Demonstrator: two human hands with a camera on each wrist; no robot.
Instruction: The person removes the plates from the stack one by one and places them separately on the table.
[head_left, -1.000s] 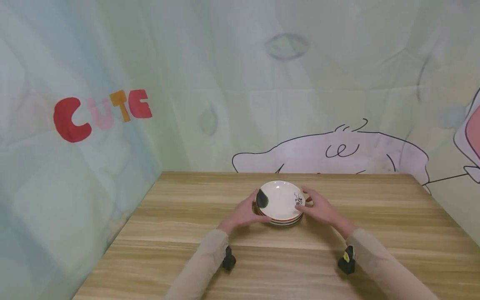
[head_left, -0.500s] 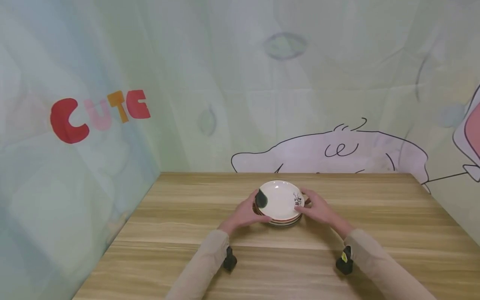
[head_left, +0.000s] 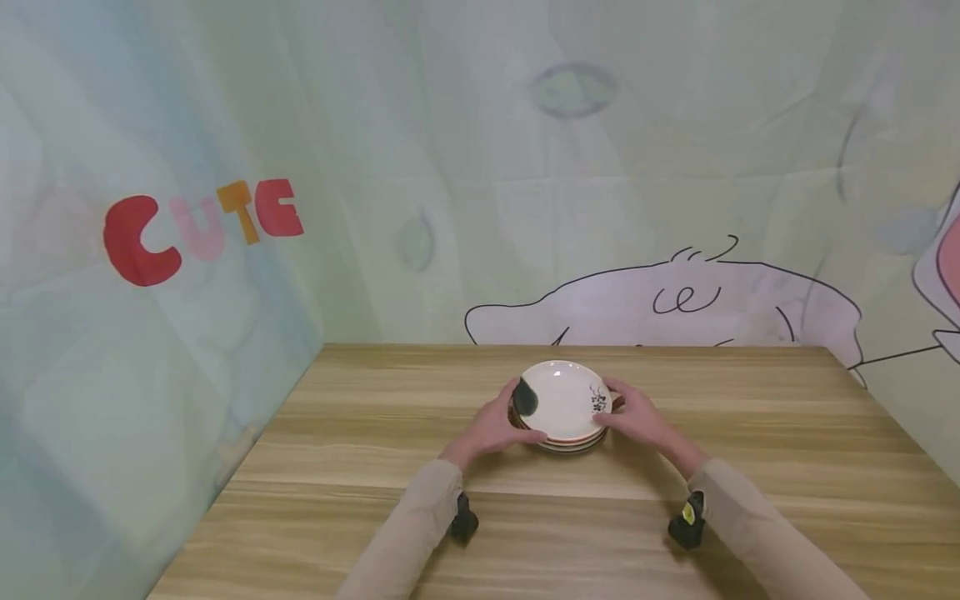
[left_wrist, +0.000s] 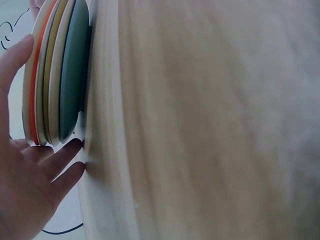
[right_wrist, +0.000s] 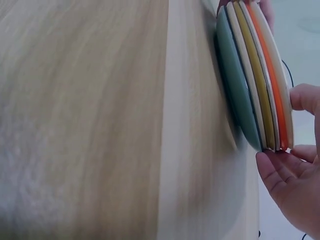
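A stack of round plates stands on the wooden table, towards its far edge. The top plate is white with a dark green patch at left and a small dark floral print at right. From the side, the left wrist view shows orange, yellow and cream rims above a teal plate at the bottom. My left hand holds the stack's left side, thumb along the front rim. My right hand holds the right side, thumb on the top plate's rim and fingers by the edges. In the head view, the far fingertips are partly hidden.
The wood-grain table reaches back to a printed cloth backdrop with cartoon drawings. Another cloth with coloured letters hangs at left. Black wrist cameras sit below both sleeves.
Both hands stay around the stack, almost still. The right wrist has shifted very slightly inward. The plates look unchanged.
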